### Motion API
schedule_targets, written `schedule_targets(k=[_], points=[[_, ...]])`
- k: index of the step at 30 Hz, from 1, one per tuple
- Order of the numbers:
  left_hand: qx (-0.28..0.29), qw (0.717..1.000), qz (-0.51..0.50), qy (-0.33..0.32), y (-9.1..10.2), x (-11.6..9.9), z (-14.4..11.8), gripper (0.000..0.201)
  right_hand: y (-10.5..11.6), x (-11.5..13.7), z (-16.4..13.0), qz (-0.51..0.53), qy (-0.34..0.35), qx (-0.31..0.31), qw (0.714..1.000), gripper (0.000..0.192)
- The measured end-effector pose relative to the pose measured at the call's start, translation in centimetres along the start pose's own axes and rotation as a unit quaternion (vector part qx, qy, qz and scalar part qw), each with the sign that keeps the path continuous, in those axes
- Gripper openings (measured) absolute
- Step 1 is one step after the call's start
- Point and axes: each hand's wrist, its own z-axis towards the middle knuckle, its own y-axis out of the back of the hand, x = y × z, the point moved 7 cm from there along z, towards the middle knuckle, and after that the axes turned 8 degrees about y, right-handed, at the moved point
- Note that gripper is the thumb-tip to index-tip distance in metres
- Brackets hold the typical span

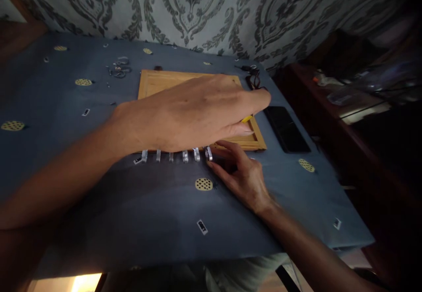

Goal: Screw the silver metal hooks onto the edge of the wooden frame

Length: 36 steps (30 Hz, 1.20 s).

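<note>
A wooden frame (154, 83) lies flat on the table (99, 204), its long side running parallel to the table's far edge, set toward the far right corner. Nothing I can see sits inside it. Along its near rail a row of small metal clips (184, 155) lines up left to right on the blue cloth. The left hand (194, 114) stretches flat across the frame, fingers extended and close together toward the right; something yellow (246, 118) peeks beneath its fingertips, though I cannot tell whether it is gripped. The right hand (244, 175) rests by the frame's near right corner, fingers loosely curled, fingertips touching the rightmost clip. A dark phone (286, 129) lies just right of the frame. Open cloth spreads toward the near edge.
</note>
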Motion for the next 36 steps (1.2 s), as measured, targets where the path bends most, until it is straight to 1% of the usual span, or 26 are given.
schedule_targets(k=[5,9,12,15,18,20,22,24,27,30,32,36], points=[[0.000,0.999,-0.033,0.027,-0.3,0.5,0.1,0.026,0.1,0.2,0.1,-0.009,0.012,-0.002,1.000,0.043],[-0.001,0.998,-0.065,-0.003,-0.3,0.3,0.0,0.028,0.2,0.3,0.1,0.001,0.020,-0.009,1.000,0.041],[-0.002,0.999,-0.025,-0.030,-0.3,0.1,-0.1,0.026,0.2,0.3,0.1,0.005,0.020,-0.011,1.000,0.040],[-0.009,0.999,0.004,-0.033,-0.1,0.2,-0.2,0.025,0.2,0.2,0.2,0.000,0.017,-0.009,1.000,0.042],[0.015,1.000,-0.010,-0.015,-0.1,0.4,-0.4,0.025,0.2,0.3,0.2,-0.007,0.020,-0.009,1.000,0.040],[0.041,0.999,-0.020,0.004,-0.2,0.5,-0.5,0.023,0.1,0.3,0.2,-0.005,0.022,-0.008,1.000,0.039],[0.051,0.998,-0.020,0.021,-0.1,0.6,-0.4,0.020,0.1,0.3,0.1,0.000,0.021,-0.007,1.000,0.039],[0.045,0.998,0.006,0.032,0.4,0.6,-0.2,0.021,0.1,0.2,0.1,0.002,0.018,-0.007,1.000,0.040],[0.020,0.998,0.045,0.028,1.3,0.6,-0.2,0.027,0.1,0.1,0.0,0.003,0.016,-0.006,1.000,0.040],[-0.018,0.998,0.051,0.012,2.4,0.8,-0.7,0.017,0.1,0.2,-0.1,-0.006,0.019,-0.004,1.000,0.040],[-0.030,0.998,0.061,0.001,2.7,1.1,-1.2,0.018,0.1,0.2,-0.1,-0.017,0.020,-0.004,1.000,0.039],[-0.017,0.996,0.087,-0.012,2.4,1.8,-1.8,0.023,0.2,0.4,0.0,-0.028,0.020,-0.005,0.999,0.038]])
